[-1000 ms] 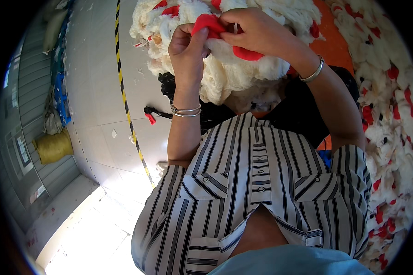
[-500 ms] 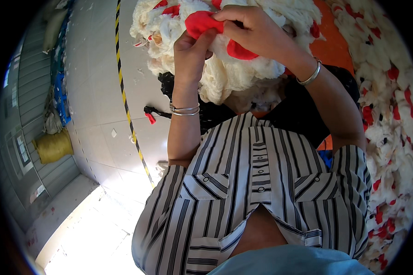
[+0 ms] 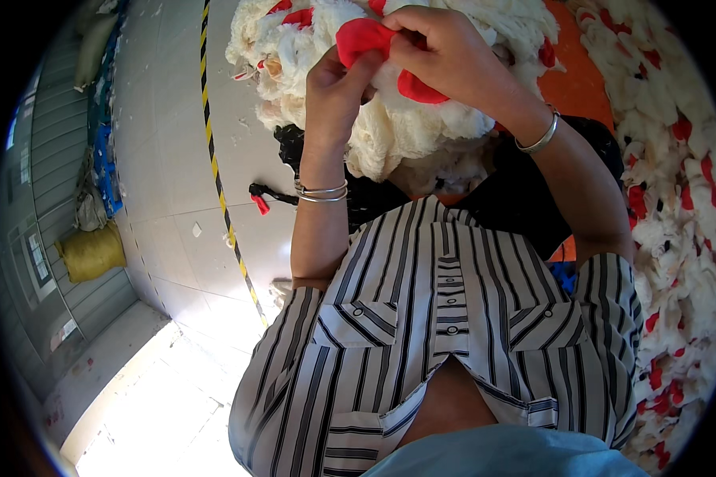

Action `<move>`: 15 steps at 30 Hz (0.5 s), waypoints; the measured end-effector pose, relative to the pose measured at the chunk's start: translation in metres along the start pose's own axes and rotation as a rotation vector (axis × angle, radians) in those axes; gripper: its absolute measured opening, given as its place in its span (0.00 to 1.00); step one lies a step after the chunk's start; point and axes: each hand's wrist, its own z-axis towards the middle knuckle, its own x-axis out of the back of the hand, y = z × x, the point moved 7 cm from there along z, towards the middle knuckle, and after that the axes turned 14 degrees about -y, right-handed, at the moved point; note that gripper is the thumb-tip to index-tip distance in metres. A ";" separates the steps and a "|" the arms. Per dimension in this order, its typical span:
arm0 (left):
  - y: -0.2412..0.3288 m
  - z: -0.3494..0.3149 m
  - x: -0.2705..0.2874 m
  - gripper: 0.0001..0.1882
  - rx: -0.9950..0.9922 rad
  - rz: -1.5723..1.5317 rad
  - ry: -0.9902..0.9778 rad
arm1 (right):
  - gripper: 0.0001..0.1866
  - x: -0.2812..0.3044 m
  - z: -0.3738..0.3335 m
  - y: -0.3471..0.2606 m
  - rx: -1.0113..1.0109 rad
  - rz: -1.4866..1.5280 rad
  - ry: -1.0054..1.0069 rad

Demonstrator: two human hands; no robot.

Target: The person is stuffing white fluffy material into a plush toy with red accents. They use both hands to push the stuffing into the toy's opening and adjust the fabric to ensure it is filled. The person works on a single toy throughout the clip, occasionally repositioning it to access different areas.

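1. Both hands are closed on one piece: the left hand [image 3: 334, 91] pinches the lower edge of a red fabric piece [image 3: 361, 40] with its thumb in front, and the right hand [image 3: 441, 57] grips its right side between thumb and fingers.
2. The red fabric piece is above the front of a white plush heap [image 3: 390, 135], near the upper edge of the view; the side that shows is plain red. Its back and several fingertips are hidden, so how far it is folded is hard to tell.
3. A second red patch [image 3: 422, 88] shows just below the right hand, partly covered by it; whether the two reds join is unclear.
4. Silver bangles [image 3: 322, 195] circle the left wrist, and a silver cuff [image 3: 541, 133] the right; any engraving is too small to make out.
5. The heap is cut off above. Beside it lies an orange surface [image 3: 574, 75], partly covered.
6. Farther right, a broad spread of white and red plush [image 3: 648, 207] runs into the dark rim.
7. To the left, yellow-and-black striped tape [image 3: 215, 171] crosses the grey floor [image 3: 163, 151].
8. By the left wall, a yellow sack [image 3: 91, 254] slumps; reddish marks low on that wall are too blurred to identify.
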 end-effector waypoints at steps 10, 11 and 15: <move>0.015 0.002 -0.001 0.07 -0.072 0.117 0.001 | 0.09 0.002 0.006 0.013 -0.139 0.346 -0.084; 0.013 0.003 -0.001 0.07 -0.070 0.102 -0.004 | 0.09 0.001 0.006 0.011 -0.146 0.322 -0.104; 0.009 0.003 0.000 0.10 -0.060 0.098 0.007 | 0.09 0.002 0.007 0.008 -0.188 0.267 -0.205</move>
